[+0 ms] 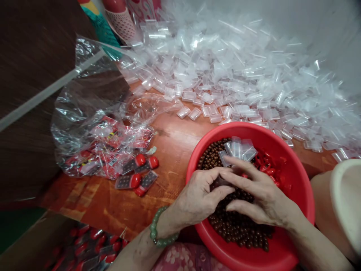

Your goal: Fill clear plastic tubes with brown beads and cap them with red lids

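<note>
Over a red plastic basin [306, 180], my left hand [199, 194] is closed, thumb and fingers pinching a small clear plastic case [219, 183] that looks dark inside and is partly hidden. My right hand [259, 190] meets its fingertips, with fingers spread and the thumb apart; nothing shows in its grasp. Below both hands lie many brown round beads [245, 235]. Several empty clear cases [239, 148] rest on the beads at the far side. Red plastic caps [267, 167] are heaped at the basin's right.
Filled cases with red caps [131, 181] lie on the brown table [166, 180] beside a clear bag [98, 150] of red packets. A large pile of empty cases [225, 75] covers the back. More capped cases [93, 244] sit below the table's front edge. A pale round-rimmed container [345, 203] stands right.
</note>
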`<state>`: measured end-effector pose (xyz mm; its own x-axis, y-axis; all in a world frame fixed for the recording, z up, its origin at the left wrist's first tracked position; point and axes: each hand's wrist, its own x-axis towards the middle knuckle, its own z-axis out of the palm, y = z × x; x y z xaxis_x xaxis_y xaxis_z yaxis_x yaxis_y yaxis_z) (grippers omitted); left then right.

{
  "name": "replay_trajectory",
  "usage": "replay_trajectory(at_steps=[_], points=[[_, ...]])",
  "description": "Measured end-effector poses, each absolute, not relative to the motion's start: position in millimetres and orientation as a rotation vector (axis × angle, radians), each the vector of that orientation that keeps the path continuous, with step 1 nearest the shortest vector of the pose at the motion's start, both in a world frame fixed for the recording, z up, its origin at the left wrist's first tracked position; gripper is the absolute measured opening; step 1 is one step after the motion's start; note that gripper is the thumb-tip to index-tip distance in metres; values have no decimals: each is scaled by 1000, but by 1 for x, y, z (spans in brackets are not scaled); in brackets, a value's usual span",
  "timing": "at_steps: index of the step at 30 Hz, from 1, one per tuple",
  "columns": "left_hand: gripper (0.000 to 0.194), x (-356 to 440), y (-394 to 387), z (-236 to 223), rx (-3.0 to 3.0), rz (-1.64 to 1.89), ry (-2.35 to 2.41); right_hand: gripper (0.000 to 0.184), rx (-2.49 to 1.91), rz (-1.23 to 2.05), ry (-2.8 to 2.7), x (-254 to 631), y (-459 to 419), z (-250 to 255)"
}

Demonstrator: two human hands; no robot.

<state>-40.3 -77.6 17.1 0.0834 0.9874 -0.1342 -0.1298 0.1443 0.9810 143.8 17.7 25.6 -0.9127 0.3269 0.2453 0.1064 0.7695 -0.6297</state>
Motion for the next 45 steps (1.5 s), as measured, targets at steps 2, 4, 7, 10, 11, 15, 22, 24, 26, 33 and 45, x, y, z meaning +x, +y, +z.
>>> replay_trajectory(at_steps=[2,4,7,10,11,15,22,24,26,33,45], points=[[22,-41,-77,18,1067,1086,1133,61,-314,952,-2657,144,18,26],[22,-42,-77,17,1062,1069,1139,58,-335,956,-2634,144,18,28],[24,-43,-78,15,1039,1086,1130,64,-333,953,-2655,142,19,30],[22,-43,-78,15,1048,1125,1114,68,-290,1043,-2699,138,17,31],[22,-43,-78,15,1049,1131,1112,69,-280,1075,-2700,137,17,31],[23,-43,-78,17,1036,1098,1119,72,-337,1173,-2666,139,17,36],[35,-44,-79,13,1025,1122,1085,56,-517,1002,-2472,153,31,42],[36,-44,-79,11,1071,1115,1116,50,-621,833,-2458,159,36,43],[36,-43,-81,9,1167,1116,1175,43,-749,640,-2459,167,40,44],[31,-45,-85,14,1240,1137,1147,31,-1127,440,-2572,213,37,39],[31,-46,-83,15,1147,1071,1143,39,-883,274,-3227,181,40,2]])
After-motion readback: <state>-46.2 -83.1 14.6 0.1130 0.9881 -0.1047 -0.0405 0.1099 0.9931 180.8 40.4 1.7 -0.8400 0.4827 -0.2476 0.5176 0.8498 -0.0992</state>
